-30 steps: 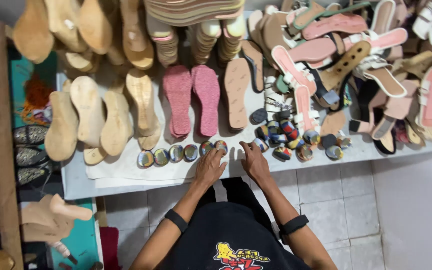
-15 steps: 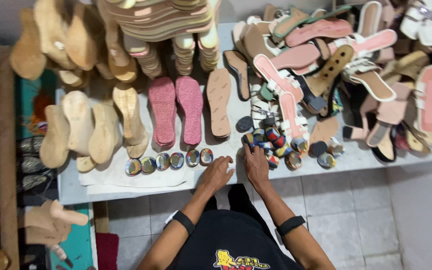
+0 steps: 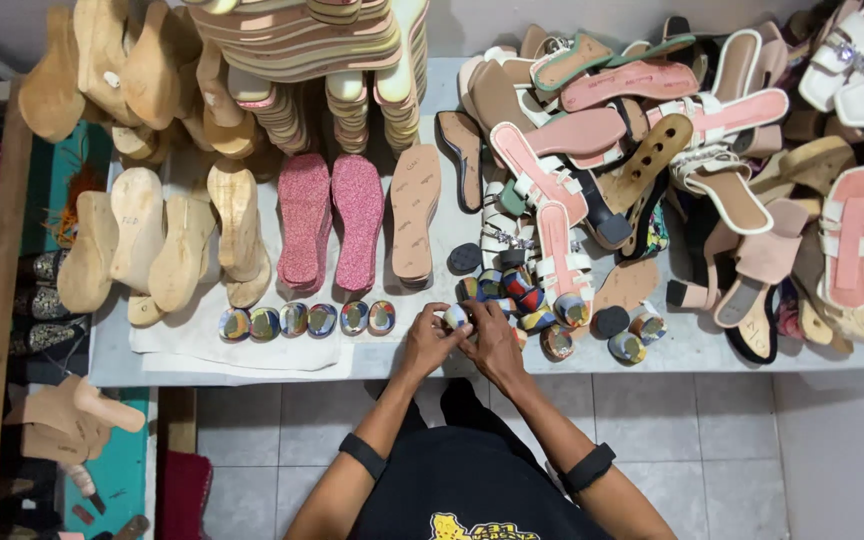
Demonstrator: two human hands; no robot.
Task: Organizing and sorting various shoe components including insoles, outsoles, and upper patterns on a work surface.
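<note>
Multicoloured heel block (image 3: 456,316) sits pinched between the fingertips of left hand (image 3: 430,342) and right hand (image 3: 492,340); six similar blocks (image 3: 307,320) line up at nine o'clock.

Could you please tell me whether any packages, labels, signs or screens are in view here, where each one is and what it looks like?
No packages, signs or screens.
Printed emblem: on the person's black shirt, bottom centre, yellow and red.
Handwritten marks: on the pale wooden shoe lasts at left, small and dark.
</note>
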